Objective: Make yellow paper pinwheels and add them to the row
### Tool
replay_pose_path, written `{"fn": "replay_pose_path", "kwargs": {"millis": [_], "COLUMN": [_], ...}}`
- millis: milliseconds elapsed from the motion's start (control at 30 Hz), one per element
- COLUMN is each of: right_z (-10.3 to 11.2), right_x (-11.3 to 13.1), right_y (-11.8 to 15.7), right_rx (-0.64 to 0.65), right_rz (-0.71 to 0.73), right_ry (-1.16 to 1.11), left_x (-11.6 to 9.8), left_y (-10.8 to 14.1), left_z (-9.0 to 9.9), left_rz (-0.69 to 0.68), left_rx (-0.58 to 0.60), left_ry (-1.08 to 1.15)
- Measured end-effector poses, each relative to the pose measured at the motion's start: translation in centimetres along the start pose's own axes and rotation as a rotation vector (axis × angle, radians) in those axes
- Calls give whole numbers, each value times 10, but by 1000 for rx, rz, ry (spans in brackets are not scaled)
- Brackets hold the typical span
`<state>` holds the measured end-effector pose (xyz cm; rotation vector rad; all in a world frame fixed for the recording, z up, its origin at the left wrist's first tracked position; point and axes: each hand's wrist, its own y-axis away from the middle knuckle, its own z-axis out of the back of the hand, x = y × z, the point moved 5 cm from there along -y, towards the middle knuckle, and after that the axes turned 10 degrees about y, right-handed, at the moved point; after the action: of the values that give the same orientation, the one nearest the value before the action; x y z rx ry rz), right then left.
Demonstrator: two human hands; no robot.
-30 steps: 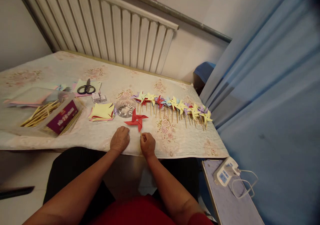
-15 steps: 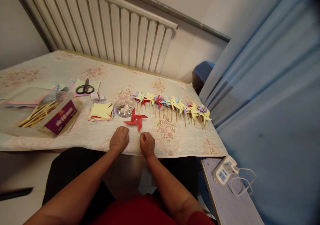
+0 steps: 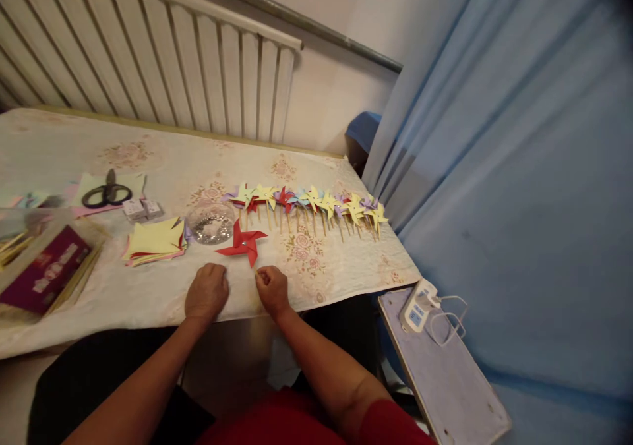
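My right hand (image 3: 273, 289) is closed around the stick of a red paper pinwheel (image 3: 243, 242), whose four-pointed head has a small shiny pin at its centre. The pinwheel stands just above the cloth, beyond both hands. My left hand (image 3: 206, 291) rests near the table's front edge, fingers curled, and nothing shows in it. Beyond the red pinwheel is a round clear dish (image 3: 211, 226) of small silvery pins. A stack of cut paper squares (image 3: 155, 240), yellow on top, lies to the left of the dish. A row of finished pinwheels (image 3: 311, 199) in several colours lies to the right.
Black-handled scissors (image 3: 105, 196) lie on coloured paper at the left, near two small white boxes (image 3: 142, 209). A clear plastic box with a purple label (image 3: 45, 270) holds sticks. To the right are a blue curtain (image 3: 494, 188) and a power strip (image 3: 418, 308) on a low stand.
My view has swung to the right, so everything appears shifted leftward. The right hand keeps hold of the red pinwheel, and both hands stay in nearly the same place on the table.
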<state>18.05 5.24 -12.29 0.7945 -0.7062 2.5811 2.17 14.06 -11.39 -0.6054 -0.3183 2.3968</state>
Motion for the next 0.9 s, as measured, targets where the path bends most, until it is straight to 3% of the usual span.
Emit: {"fn": "replay_pose_path", "kwargs": {"millis": [167, 333, 500, 900], "right_z": [10, 27, 54, 143], "right_x": [-9, -37, -80, -191], "right_y": [2, 0, -11, -45], "right_rx": [-24, -59, -132, -280], "right_rz": [-24, -101, -147, -306], "right_ry": [-47, -81, -57, 179], "left_x": [3, 9, 12, 17], "left_y": [-1, -2, -3, -3], "left_z": [-1, -6, -8, -9], "left_rz": [-13, -51, -63, -85], "left_rx": [-2, -12, -10, -22], "left_ry": [-23, -1, 16, -5]}}
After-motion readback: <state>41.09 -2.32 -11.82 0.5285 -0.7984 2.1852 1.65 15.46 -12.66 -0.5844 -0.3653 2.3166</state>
